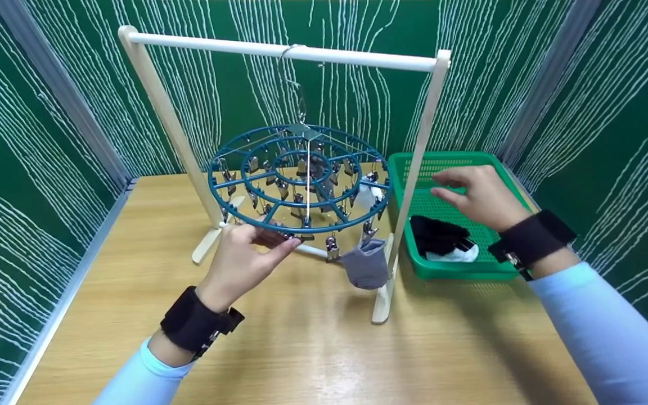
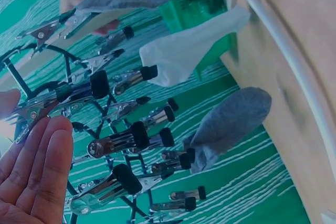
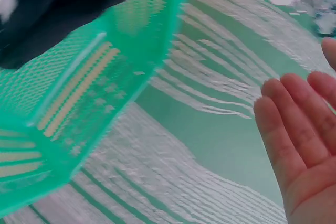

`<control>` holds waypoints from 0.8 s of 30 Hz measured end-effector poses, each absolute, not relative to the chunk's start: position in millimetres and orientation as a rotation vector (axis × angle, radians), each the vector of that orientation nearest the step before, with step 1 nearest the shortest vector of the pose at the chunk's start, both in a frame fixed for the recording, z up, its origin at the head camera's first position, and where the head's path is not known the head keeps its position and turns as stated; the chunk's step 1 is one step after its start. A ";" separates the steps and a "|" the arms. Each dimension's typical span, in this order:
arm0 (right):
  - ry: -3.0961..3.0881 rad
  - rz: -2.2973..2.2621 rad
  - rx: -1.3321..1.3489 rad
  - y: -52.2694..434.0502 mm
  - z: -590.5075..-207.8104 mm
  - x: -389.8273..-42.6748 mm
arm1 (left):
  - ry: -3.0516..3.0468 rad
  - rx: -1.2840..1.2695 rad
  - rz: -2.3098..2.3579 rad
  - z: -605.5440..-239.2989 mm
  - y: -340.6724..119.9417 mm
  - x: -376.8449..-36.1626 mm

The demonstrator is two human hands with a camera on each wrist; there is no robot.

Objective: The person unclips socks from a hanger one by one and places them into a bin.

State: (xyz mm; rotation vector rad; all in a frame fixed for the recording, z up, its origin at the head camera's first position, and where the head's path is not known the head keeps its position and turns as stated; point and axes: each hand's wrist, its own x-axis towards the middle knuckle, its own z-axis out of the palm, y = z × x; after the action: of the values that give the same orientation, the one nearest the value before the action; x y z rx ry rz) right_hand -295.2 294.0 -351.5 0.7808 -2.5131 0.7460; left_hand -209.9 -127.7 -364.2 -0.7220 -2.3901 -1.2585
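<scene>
A round teal clip hanger [image 1: 270,214] hangs by its metal hook from a white bar. My left hand [image 1: 239,261] is at its front rim, where thumb and fingers pinch a metal clip [image 2: 32,114] with black tips. From a clip at the front right hangs a grey sock [image 1: 366,267]. A white sock [image 2: 184,51] and another grey sock [image 2: 231,124] also hang from the hanger. My right hand [image 1: 484,197] is held above the green basket [image 1: 459,273], fingers relaxed and holding nothing. Black fabric [image 1: 436,235] and a white piece [image 1: 456,254] lie in the basket.
A wooden stand with a white top bar [image 1: 217,46] carries the hanger; its right post [image 1: 422,135] stands between hanger and basket. Green walls with white line patterns [image 1: 268,73] close in the wooden table [image 1: 279,349] at the back and sides.
</scene>
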 end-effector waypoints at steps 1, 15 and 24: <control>-2.443 0.745 0.800 290.2 -349.0 -289.2 | -2.390 -0.718 -1.259 -364.6 -128.1 -210.1; -1.957 0.723 1.037 236.8 -326.3 -225.5 | -2.392 -0.687 -1.232 -367.3 -128.8 -213.3; -2.057 0.477 1.201 201.4 -332.5 -219.7 | -2.436 -0.631 -1.236 -368.0 -129.9 -213.8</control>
State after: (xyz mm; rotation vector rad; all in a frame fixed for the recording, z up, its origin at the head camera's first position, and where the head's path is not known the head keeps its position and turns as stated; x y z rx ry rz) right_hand -219.7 201.4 -332.5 1.2010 -2.0575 0.4766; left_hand -213.8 -129.9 -368.0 -0.6314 -2.4356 -1.2361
